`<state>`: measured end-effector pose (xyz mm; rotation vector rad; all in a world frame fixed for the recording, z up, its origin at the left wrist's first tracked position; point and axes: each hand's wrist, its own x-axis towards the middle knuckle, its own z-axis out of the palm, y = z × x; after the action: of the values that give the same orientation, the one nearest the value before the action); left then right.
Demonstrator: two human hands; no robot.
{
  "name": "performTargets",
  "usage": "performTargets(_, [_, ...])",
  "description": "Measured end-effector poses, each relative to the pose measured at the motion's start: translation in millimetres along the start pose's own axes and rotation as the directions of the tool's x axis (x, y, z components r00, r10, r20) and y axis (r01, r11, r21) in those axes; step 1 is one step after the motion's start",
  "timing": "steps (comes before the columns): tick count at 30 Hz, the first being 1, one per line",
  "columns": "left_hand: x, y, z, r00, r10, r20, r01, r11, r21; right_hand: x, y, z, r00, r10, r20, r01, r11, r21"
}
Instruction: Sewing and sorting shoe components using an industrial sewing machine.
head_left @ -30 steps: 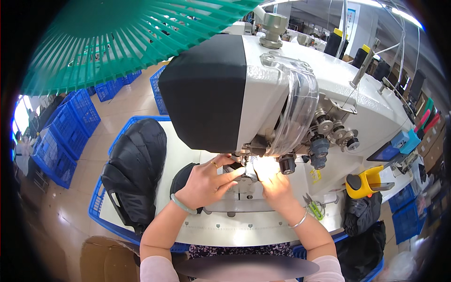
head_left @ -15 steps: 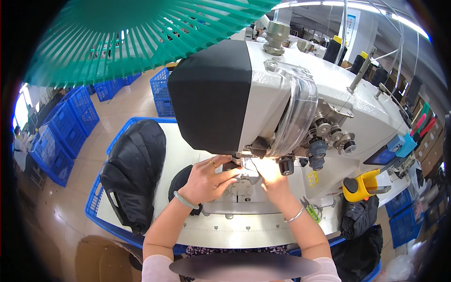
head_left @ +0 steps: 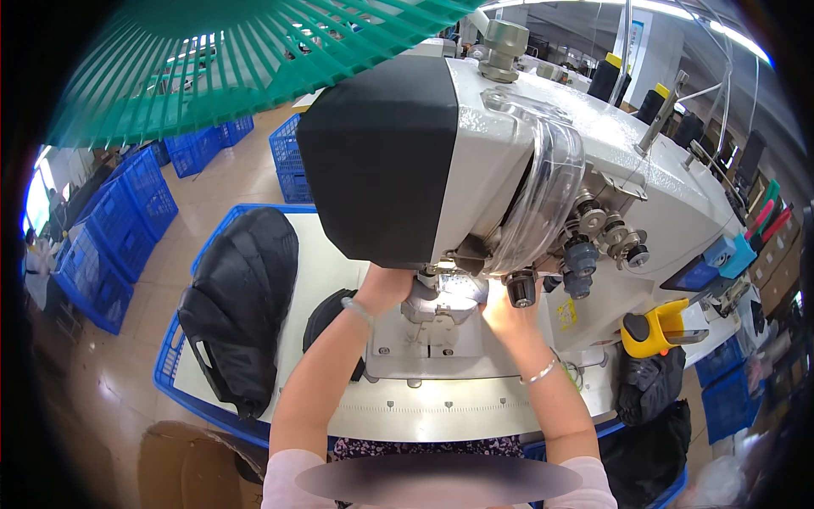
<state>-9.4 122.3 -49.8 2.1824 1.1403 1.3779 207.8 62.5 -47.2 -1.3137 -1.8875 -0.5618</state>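
A white sewing machine (head_left: 487, 161) with a black end cover stands before me. My left hand (head_left: 386, 288) reaches in under its head, left of the lit needle area (head_left: 448, 293); its fingers are hidden behind the cover. Close beside them a small dark part (head_left: 421, 291) shows, too little of it to name. To the right of the needle area is my right hand (head_left: 509, 319), partly behind a black knob (head_left: 521, 288), with its fingers mostly out of sight. Whether either hand grips anything cannot be seen. A curved black piece (head_left: 326, 321) lies left of my left wrist.
Black shoe uppers (head_left: 242, 297) lie stacked at the table's left, with more black pieces (head_left: 649, 382) at the right. A yellow holder (head_left: 657, 331) stands near them. A green fan guard (head_left: 229, 85) hangs at upper left. Blue crates (head_left: 119, 246) line the floor.
My left hand has moved up and away under the machine head, so its fingers are now hidden. The right hand has shifted slightly right; its wrist covers more of the green-handled scissors.
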Motion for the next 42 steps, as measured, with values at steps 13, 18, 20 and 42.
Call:
performTargets(13, [-33,147,-152,0.869,0.149,-0.471,0.148,0.831,0.536,17,-74,-103,0.958,-0.253,0.132,0.175,0.886,0.429])
performTargets(18, [-65,185,-111,0.986,0.136,-0.093,-0.077,0.88,0.469,40,-97,-97,0.913,-0.166,0.374,-0.31,0.314,0.897])
performTargets(20, [-70,167,-110,0.993,0.118,-0.013,-0.112,0.964,0.239,34,-82,-90,0.785,-0.3,0.542,-0.525,0.143,0.839])
performTargets(42, [-89,109,-48,0.771,-0.324,0.548,0.631,0.266,-0.729,-36,-65,-53,0.767,0.145,0.624,-0.619,-0.083,0.781])
